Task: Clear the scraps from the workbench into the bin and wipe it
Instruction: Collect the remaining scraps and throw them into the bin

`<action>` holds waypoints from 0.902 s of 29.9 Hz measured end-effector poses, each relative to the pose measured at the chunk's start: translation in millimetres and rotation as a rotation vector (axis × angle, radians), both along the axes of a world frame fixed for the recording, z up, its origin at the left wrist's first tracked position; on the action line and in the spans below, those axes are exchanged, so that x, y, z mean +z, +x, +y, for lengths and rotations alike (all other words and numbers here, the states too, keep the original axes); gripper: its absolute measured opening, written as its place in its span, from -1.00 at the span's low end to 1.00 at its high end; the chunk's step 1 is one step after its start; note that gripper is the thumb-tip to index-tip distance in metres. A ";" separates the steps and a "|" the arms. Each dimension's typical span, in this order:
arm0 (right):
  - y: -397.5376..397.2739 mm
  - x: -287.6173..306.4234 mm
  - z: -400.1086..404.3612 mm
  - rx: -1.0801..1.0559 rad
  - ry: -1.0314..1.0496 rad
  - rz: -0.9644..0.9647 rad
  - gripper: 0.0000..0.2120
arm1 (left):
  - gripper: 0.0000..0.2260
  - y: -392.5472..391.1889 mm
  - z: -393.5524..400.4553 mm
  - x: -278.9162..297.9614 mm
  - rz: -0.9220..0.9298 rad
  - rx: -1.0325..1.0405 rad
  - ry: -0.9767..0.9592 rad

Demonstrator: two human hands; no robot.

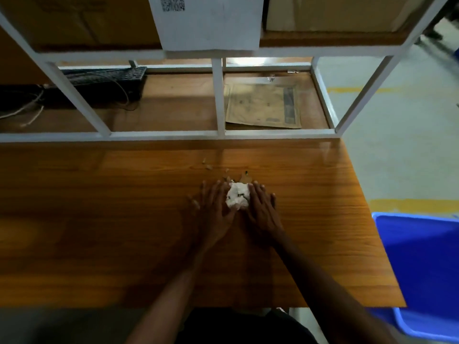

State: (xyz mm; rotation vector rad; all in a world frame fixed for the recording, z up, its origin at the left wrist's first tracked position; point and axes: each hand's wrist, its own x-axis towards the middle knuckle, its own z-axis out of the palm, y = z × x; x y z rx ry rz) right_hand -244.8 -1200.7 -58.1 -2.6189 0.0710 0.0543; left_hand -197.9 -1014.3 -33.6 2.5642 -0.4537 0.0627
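Flanking a crumpled white paper wad (237,198) mid-bench, the left hand (215,211) and right hand (263,210) lie flat, fingers straight, touching its sides. Small scraps (244,178) sit just beyond. Bare workbench (99,219) spreads leftward; the blue bin (422,256) stands past the right edge

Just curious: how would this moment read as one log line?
stage: gathering | both hands flat, cupping white wad | scraps on workbench | blue bin at right
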 end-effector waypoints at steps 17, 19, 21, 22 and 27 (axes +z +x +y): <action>62.4 40.2 38.1 -0.322 0.399 -0.001 -0.37 | -0.40 133.8 52.2 0.1 0.086 0.005 -0.052; 79.0 39.6 41.4 -0.300 0.336 0.039 -0.32 | -0.39 139.6 49.2 -5.4 0.116 -0.097 0.047; 93.4 34.5 45.2 -0.277 0.266 0.077 -0.26 | -0.40 141.1 40.4 -2.3 0.170 -0.191 0.026; 97.4 32.0 47.7 -0.262 0.238 0.086 -0.24 | -0.42 139.9 34.6 0.6 0.227 -0.227 -0.033; 93.9 33.9 56.1 -0.262 0.411 -0.004 -0.34 | -0.62 122.8 13.5 26.6 0.527 -0.271 -0.703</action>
